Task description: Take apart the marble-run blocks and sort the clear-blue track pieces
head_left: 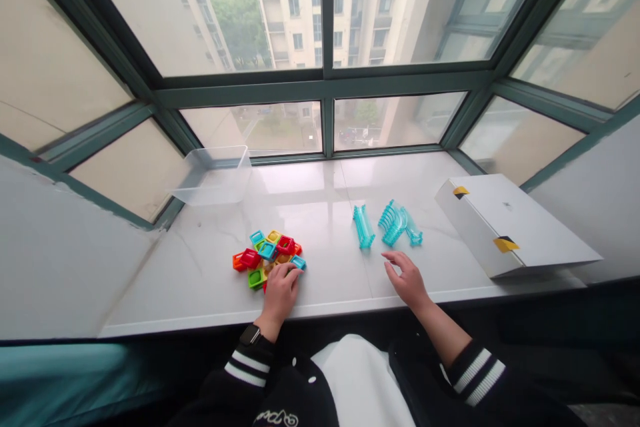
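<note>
A loose pile of red, orange, yellow, green and blue square plastic blocks (267, 251) lies on the white sill, left of the middle. Over the pile's near right side, my left hand (281, 287) has its fingers bent, with thumb and fingertips closed at a blue block (299, 262); part of the grip is hidden. My right hand (404, 278) hovers or rests near the sill, fingers loosely apart and holding nothing. Just beyond it are clear teal plastic track pieces: a straight one (363, 227) and a curved one (394, 221) beside another straight one (414, 232).
At the back left stands a clear plastic bin (215, 180). A white box (520, 223) with yellow-and-black tabs sits at the right. Green-framed windows (327, 87) close off the back and sides. The front edge of the sill (200, 317) runs before my body.
</note>
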A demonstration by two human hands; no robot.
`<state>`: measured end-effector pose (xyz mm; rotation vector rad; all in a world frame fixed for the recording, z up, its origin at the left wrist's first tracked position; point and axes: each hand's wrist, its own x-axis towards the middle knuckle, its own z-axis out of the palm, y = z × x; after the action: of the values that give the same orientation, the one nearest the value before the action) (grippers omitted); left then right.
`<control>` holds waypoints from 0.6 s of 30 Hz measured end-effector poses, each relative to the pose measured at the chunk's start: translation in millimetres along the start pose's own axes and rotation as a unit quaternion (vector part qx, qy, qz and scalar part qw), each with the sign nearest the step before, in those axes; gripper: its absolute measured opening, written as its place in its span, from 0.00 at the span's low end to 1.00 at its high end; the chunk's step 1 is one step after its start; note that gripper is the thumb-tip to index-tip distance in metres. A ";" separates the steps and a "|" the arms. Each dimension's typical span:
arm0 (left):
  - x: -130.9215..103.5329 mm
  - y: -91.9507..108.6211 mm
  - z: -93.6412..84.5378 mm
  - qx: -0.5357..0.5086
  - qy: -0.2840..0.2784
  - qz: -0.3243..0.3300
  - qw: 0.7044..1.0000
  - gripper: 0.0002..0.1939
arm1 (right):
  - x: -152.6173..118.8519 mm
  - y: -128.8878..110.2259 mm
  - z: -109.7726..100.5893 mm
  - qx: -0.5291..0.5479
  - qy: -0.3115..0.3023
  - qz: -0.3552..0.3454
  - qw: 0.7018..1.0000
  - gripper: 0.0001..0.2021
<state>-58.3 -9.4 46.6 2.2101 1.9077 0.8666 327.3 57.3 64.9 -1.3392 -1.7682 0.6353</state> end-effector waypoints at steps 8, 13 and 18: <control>14.1 12.3 0.4 -0.008 0.047 -0.034 0.998 0.14 | 7.4 33.3 27.4 0.077 -0.036 0.110 0.990 0.28; 38.9 56.1 32.3 -0.223 0.002 -0.075 0.972 0.14 | 28.2 40.4 59.4 0.104 -0.018 0.177 0.979 0.36; 82.6 87.0 84.2 -0.415 -0.114 -0.188 0.883 0.28 | 45.1 44.4 81.4 0.099 -0.013 0.202 0.974 0.42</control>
<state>62.6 73.4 42.4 1.3121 1.3858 1.0273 278.4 120.1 -0.7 -1.5655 -1.4141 1.0257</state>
